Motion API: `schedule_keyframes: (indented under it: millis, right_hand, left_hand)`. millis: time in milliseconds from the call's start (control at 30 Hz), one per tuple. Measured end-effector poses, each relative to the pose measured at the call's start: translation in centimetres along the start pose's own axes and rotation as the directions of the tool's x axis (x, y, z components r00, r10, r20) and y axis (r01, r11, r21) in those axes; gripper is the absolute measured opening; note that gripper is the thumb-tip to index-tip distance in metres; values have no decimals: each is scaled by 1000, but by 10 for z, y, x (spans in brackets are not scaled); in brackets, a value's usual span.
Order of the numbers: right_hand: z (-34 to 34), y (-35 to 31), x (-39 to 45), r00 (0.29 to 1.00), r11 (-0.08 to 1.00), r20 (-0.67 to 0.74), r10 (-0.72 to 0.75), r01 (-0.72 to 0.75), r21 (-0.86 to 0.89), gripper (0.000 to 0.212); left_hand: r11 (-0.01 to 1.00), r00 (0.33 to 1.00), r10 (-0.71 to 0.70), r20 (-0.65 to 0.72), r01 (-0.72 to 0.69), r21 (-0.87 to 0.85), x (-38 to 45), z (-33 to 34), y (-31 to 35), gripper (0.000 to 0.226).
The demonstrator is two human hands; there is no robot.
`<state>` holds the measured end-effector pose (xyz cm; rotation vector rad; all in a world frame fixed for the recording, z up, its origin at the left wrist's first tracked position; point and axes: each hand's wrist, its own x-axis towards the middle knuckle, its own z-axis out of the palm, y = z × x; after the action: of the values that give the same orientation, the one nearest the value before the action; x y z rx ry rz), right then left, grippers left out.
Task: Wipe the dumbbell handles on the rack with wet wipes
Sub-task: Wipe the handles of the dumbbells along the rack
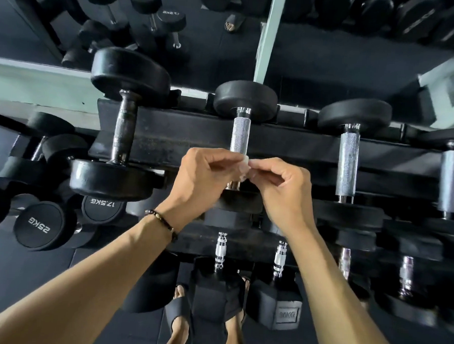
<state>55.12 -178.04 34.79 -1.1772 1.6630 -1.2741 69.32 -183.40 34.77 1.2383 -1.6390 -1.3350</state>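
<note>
A black dumbbell rack [185,135] carries several dumbbells on its top tier. In the middle, a dumbbell's silver knurled handle [240,134] runs away from me. My left hand [203,176] and my right hand [283,186] meet over the near end of that handle. Both pinch a small crumpled white wet wipe [244,166] between fingertips, most of it hidden by the fingers. To the left lies a dumbbell with a dark worn handle [124,132]. To the right are two more silver handles [348,162] [451,181].
Lower tiers hold more dumbbells with short chrome handles [221,250] [279,257]. Round 25KG [39,225] and 17.5KG [102,204] weights sit low on the left. My feet in black sandals [179,314] stand on the dark floor. A mirror [123,21] behind reflects the rack.
</note>
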Motion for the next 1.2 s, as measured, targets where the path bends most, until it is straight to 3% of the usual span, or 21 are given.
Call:
schedule_keyframes:
  millis: [100, 200, 300, 400, 500, 667, 767, 1000, 1200]
  right_hand:
    - [2, -2, -1, 999, 993, -16, 41, -39, 115, 40]
    - [4, 0, -2, 996, 981, -15, 83, -79, 176, 38]
    - [9, 12, -9, 985, 990, -114, 130, -122, 75, 30]
    - [14, 33, -24, 965, 982, -195, 176, -186, -38, 23]
    - [18, 43, -35, 951, 968, -214, 223, -242, -67, 24]
    - [22, 42, -37, 950, 969, -213, 230, -245, -45, 26]
    - [23, 44, -37, 954, 972, -213, 212, -229, -55, 26]
    - [24, 47, -38, 956, 973, -204, 210, -225, -49, 28]
    - [26, 49, -39, 959, 976, -226, 169, -194, -95, 28]
  left_hand:
    - [1000, 999, 6, 32, -7, 20, 9, -4, -1, 14]
    - [991, 997, 64, 47, -69, 116, 19, -6, -5, 14]
    - [951, 987, 152, -58, -130, 280, 40, -9, -9, 12]
    - [814, 927, 359, -106, -255, 522, 68, -4, -9, 8]
    - [684, 902, 432, 13, -337, 647, 86, 6, -16, 13]
    - [572, 857, 456, 241, -489, 658, 78, -1, -26, 40]
    - [564, 830, 456, 322, -549, 617, 59, -7, -29, 33]
    - [707, 924, 370, 100, -350, 614, 84, 6, -13, 22]
    - [639, 881, 342, 326, -473, 607, 43, -6, -20, 20]
